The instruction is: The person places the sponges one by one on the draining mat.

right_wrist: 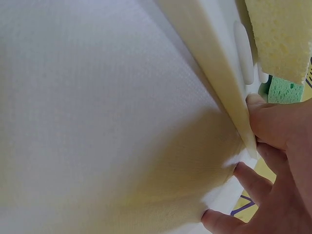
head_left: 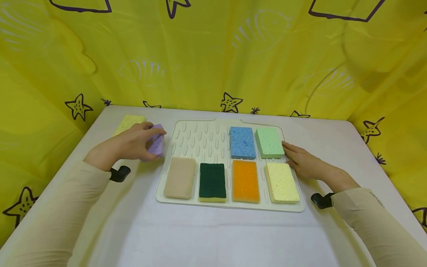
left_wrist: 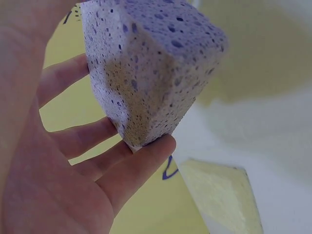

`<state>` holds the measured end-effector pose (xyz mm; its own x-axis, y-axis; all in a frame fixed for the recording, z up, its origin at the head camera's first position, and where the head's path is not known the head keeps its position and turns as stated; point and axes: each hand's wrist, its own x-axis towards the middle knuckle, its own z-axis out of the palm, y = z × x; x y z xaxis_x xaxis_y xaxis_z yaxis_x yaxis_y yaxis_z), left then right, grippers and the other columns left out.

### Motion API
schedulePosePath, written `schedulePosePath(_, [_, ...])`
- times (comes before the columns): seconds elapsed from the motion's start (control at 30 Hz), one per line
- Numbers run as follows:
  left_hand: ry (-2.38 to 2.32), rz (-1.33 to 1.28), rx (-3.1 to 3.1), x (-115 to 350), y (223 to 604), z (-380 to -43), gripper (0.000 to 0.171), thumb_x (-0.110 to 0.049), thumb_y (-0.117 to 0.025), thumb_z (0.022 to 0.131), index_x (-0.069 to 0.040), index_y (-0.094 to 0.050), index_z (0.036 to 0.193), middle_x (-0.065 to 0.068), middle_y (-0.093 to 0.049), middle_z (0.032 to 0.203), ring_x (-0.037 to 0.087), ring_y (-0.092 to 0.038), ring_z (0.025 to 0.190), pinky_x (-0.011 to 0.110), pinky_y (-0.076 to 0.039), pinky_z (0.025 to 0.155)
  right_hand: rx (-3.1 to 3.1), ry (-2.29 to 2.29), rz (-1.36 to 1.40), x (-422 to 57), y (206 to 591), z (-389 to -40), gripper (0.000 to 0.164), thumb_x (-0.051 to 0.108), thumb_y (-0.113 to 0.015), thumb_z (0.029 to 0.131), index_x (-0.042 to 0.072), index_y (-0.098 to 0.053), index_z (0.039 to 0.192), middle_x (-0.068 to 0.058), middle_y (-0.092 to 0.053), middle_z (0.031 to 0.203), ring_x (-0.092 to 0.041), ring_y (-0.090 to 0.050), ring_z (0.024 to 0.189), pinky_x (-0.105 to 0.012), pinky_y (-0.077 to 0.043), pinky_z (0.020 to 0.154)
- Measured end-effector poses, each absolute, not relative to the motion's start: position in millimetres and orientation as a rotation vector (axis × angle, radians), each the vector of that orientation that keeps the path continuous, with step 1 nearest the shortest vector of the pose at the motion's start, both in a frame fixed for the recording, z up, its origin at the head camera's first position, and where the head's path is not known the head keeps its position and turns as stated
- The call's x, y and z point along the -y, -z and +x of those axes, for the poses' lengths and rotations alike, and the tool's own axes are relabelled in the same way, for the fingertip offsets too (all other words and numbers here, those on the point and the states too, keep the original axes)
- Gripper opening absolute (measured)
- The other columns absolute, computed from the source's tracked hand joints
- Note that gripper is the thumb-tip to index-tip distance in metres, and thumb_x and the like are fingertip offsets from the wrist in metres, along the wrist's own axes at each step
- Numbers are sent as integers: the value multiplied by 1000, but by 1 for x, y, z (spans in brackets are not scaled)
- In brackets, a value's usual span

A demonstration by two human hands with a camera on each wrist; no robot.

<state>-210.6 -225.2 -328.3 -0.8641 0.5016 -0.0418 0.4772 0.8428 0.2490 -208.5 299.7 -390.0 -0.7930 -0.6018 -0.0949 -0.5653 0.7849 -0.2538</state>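
Observation:
My left hand [head_left: 131, 142] holds a purple sponge [head_left: 156, 141] on edge, between thumb and fingers, just left of the ribbed white tray [head_left: 186, 135]. In the left wrist view, the fingers support the pitted purple sponge [left_wrist: 146, 68] from below. Behind that hand, a pale yellow sponge [head_left: 130, 121] lies on the table. My right hand [head_left: 307, 163] rests at the tray's right edge. The right wrist view has its thumb [right_wrist: 265, 117] on the tray rim [right_wrist: 214, 63], with other fingertips on the cloth.
On the tray's back right lie a blue sponge [head_left: 242, 142] and a mint green one [head_left: 269, 142]. Along its front lie beige [head_left: 180, 178], dark green [head_left: 212, 180], orange [head_left: 245, 181] and light yellow [head_left: 282, 183] sponges. A yellow curtain [head_left: 200, 66] hangs behind the white table [head_left: 186, 237].

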Motion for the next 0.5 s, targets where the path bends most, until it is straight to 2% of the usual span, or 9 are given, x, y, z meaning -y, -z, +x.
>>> schedulePosePath(0.17, [-330, 804, -2910, 212, 326, -216, 63, -28, -76, 77, -12, -57, 135, 35, -47, 136, 46, -53, 113, 55, -50, 88, -2809, 308, -937, -300, 390, -209, 53, 2, -55, 97, -23, -35, 140, -40, -29, 151, -56, -33, 137, -64, -33, 110])
schedulePosePath(0.5, [-338, 820, -2896, 179, 320, -229, 63, -30, -75, 78, -18, -55, 137, 32, -42, 144, 46, -47, 125, 57, -47, 98, -2809, 311, -924, -300, 390, -208, 54, 2, -54, 97, -22, -34, 141, -40, -29, 151, -56, -33, 137, -65, -33, 110])
